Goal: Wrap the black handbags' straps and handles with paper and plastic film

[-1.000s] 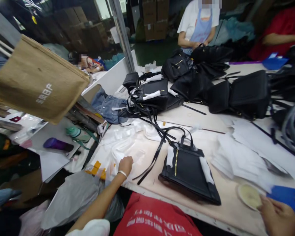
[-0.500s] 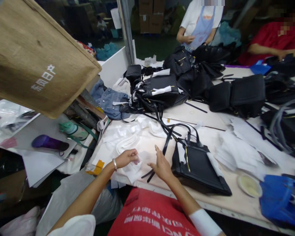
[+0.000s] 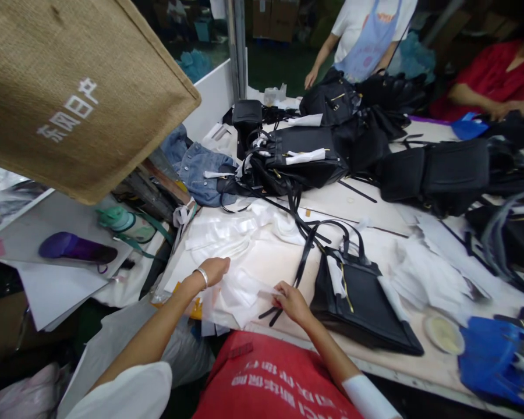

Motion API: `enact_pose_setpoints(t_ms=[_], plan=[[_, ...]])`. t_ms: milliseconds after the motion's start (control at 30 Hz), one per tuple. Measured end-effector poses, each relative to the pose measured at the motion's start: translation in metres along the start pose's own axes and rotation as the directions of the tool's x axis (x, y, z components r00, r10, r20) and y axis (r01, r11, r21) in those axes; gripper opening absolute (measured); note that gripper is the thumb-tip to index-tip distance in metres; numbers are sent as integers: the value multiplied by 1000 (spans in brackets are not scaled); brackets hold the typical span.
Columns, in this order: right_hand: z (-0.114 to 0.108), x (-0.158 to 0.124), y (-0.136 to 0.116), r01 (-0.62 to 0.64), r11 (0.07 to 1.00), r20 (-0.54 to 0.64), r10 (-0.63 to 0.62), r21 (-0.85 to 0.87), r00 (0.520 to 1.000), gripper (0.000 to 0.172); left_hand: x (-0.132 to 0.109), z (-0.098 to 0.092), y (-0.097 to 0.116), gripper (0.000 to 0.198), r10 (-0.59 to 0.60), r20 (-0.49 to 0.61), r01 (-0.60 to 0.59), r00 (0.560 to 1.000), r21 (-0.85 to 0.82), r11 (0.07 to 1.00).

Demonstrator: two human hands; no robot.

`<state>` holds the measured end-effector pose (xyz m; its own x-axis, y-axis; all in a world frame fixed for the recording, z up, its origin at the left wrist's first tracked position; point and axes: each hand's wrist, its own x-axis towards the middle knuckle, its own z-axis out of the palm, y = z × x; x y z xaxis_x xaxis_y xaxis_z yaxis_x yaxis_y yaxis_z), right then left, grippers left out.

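A thin white sheet of tissue paper [image 3: 244,291] stretches between my two hands at the front of the table. My right hand [image 3: 291,302] pinches its right edge between thumb and fingers. At the other side, my left hand [image 3: 213,272], with a bracelet on the wrist, is closed on the sheet; its fingertips are turned away from view. To the right of my right hand a black handbag [image 3: 367,297] lies on the table, its gold zipper partly wrapped in white paper. Its handles and a long strap [image 3: 305,253] trail toward my right hand.
More black bags [image 3: 305,145] are heaped across the table. White paper [image 3: 428,267] and a blue container [image 3: 498,361] lie at the right. A burlap bag [image 3: 113,99] hangs upper left, above a purple bottle [image 3: 76,248]. Two people stand across the table.
My right hand has gone from spread fingers to a pinch on the tissue paper's edge. My left hand has moved left and slightly up. The view has shifted a little.
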<state>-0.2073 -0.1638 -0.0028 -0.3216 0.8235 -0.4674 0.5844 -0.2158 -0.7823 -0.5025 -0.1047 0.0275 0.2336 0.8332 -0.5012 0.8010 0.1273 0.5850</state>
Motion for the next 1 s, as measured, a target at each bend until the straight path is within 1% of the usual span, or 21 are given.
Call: enact_pose_setpoints(t_ms=[33, 67, 100, 133, 167, 200, 233, 267, 300, 333, 400, 467, 533, 633, 667, 733, 833, 867, 933, 1000], plan=[[0, -1, -2, -5, 1000, 15, 5, -11, 1000, 9, -2, 4, 4, 7, -9, -16, 9, 1000, 17, 1000], [-1, -2, -5, -2, 1000, 37, 3, -24, 999, 11, -4, 9, 11, 15, -1, -35, 1, 999, 27, 1000], [-1, -3, -9, 4, 1000, 61, -2, -31, 998, 12, -9, 16, 19, 25, 37, -61, -35, 997, 30, 999], [0, -2, -14, 11, 999, 84, -9, -32, 996, 12, -13, 23, 30, 36, 102, -85, -101, 991, 25, 995], [0, -1, -19, 20, 999, 107, -17, -28, 994, 12, -18, 31, 41, 47, 197, -103, -197, 975, 13, 980], [0, 1, -24, 27, 999, 125, -24, -21, 992, 11, -23, 39, 53, 56, 299, -105, -301, 949, -9, 953], [1, 3, -29, 35, 999, 135, -33, -13, 990, 10, -27, 48, 63, 63, 379, -90, -383, 921, -36, 923], [1, 5, -33, 47, 999, 140, -45, -6, 989, 9, -30, 57, 72, 68, 417, -67, -421, 906, -56, 905], [0, 7, -36, 61, 998, 144, -60, 1, 988, 8, -31, 64, 78, 67, 408, -40, -410, 912, -65, 910], [-1, 9, -38, 70, 997, 147, -71, 13, 987, 8, -32, 70, 82, 61, 367, -18, -367, 930, -59, 928], [-5, 9, -38, 79, 995, 144, -87, 58, 986, 9, -31, 76, 81, 41, 253, -3, -253, 968, -39, 967], [-9, 7, -36, 84, 991, 117, -96, 106, 988, 10, -28, 74, 73, 26, 190, 9, -188, 982, -85, 978], [-11, 5, -33, 88, 986, 87, -101, 144, 991, 10, -25, 67, 62, 20, 154, 76, -136, 985, -204, 970], [-6, 5, -32, 87, 983, 82, -101, 163, 992, 19, -22, 59, 49, 17, 98, 242, 9, 965, -407, 913], [-3, 5, -33, 82, 983, 80, -95, 162, 992, 21, -21, 59, 46, 16, 97, 273, 45, 957, -470, 881], [6, 8, -34, 55, 983, 76, -69, 175, 995, 25, -19, 61, 42, 15, 105, 287, 92, 952, -596, 798], [21, 14, -34, -13, 971, 102, -12, 240, 995, 29, -17, 68, 37, 25, 85, 291, 155, 953, -708, 689], [25, 16, -33, -32, 966, 116, 3, 256, 993, 29, -17, 70, 34, 27, 70, 295, 173, 953, -720, 672], [31, 21, -30, -63, 966, 147, 27, 251, 989, 30, -19, 73, 28, 28, 42, 285, 186, 958, -721, 667], [34, 26, -24, -89, 982, 145, 65, 167, 987, 30, -21, 72, 20, 27, 8, 256, 185, 967, -719, 670]])
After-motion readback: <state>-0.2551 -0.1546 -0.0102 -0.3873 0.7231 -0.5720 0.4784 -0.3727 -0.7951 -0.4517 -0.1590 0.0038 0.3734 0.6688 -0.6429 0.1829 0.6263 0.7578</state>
